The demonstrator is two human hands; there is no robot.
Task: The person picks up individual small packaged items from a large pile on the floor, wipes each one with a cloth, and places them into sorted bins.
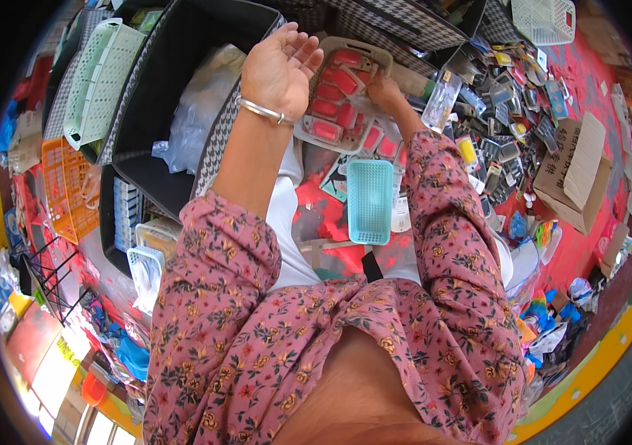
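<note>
My left hand (pixel 279 70) is raised palm up beside the black fabric bin, fingers stretched and slightly apart, holding nothing. My right hand (pixel 385 90) reaches into the right side of a beige basket (pixel 360 46), its fingers curled down at the red packs; what they grip is hidden. Several red-and-white packs (pixel 345 80) fill this basket. More of these packs lie just below, partly covered by my right sleeve. A turquoise perforated basket (pixel 370 202) rests between my legs, nearer to me.
The black fabric bin (pixel 160 111) at left holds clear plastic bags (pixel 201 104). A pale green basket (pixel 100 81) and an orange crate (pixel 63 185) stand farther left. Many small packaged goods (pixel 498 119) are heaped at right by an open cardboard box (pixel 572 178).
</note>
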